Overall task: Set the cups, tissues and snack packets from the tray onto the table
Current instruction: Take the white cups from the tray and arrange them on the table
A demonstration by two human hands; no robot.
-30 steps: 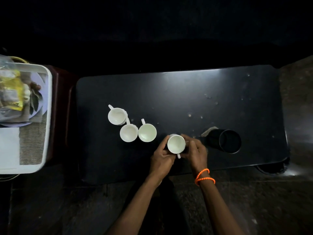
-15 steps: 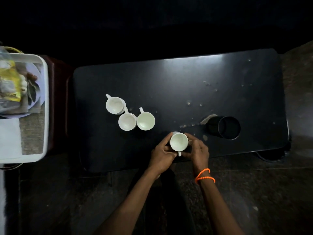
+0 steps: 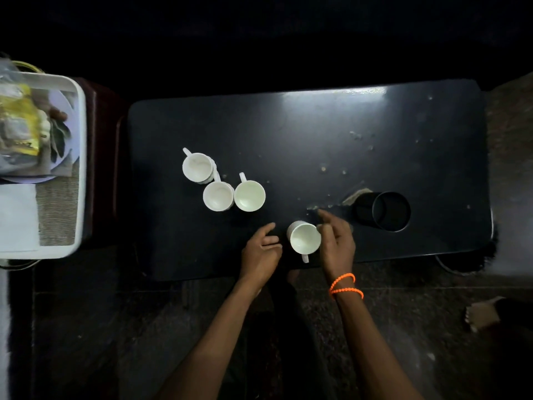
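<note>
Both our hands' fingers apart, left hand (image 3: 261, 252) clear, right hand (image 3: 337, 243) grazing 4th cup (image 3: 305, 238) near desk (image 3: 288, 125) edge; a nudge cd tip it off

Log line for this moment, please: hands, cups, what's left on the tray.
left hand: open, off cup | right hand: open beside fourth cup | four cups on table | tray: snack packets, tissues remain

The far half of the worktop (image 3: 317, 134) lies bare and open to a reaching hand. Three white cups (image 3: 219, 183) crowd together left of centre, touching or nearly so. A fourth cup (image 3: 305, 238) stands near the front edge, with a narrow gap to each hand. A black cylinder (image 3: 382, 210) blocks the right side. The tray (image 3: 82, 168) sits well apart, off the left end.
</note>
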